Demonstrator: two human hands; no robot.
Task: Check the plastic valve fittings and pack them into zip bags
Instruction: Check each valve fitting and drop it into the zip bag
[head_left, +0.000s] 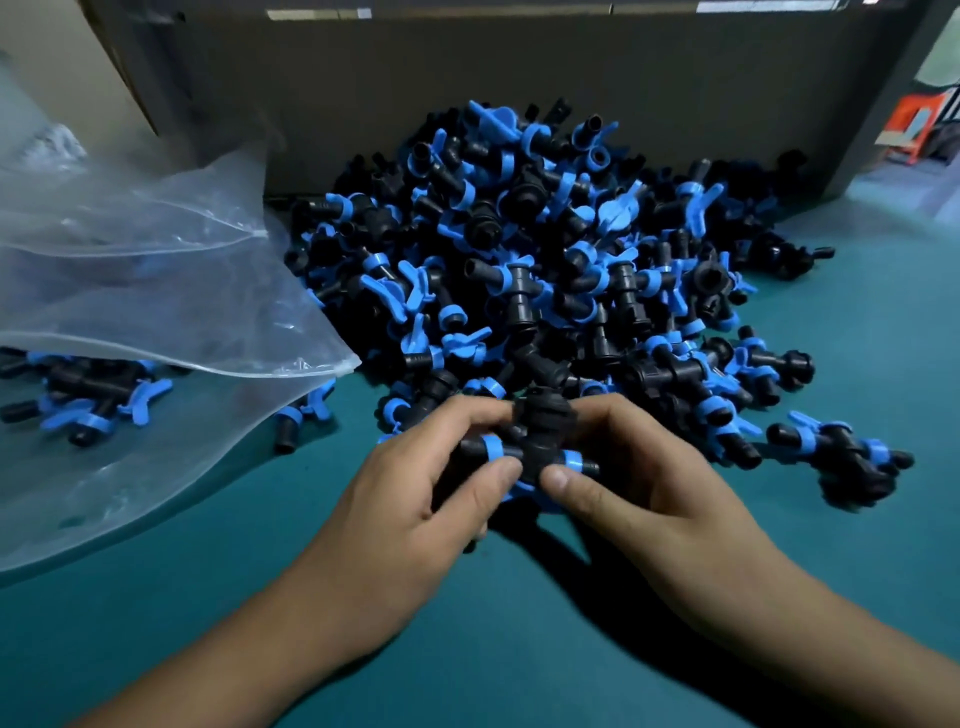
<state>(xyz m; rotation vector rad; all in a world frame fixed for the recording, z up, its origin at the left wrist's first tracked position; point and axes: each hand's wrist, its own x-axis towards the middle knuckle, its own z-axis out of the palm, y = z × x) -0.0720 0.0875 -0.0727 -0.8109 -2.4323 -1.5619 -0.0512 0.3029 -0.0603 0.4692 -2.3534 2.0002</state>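
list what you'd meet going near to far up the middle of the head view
held valve fitting gripped by left hand and right hand → pile of valve fittings → cardboard box wall

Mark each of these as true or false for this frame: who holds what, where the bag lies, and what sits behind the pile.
1. Both hands hold one valve fitting between them. True: the left hand and the right hand grip it from either side.
2. The zip bag lies to the right of the pile. False: it lies to the left of the pile of fittings.
3. The tabletop is red. False: it is teal green.
4. A cardboard box stands behind the pile. True.
5. The fittings are black with blue parts. True.
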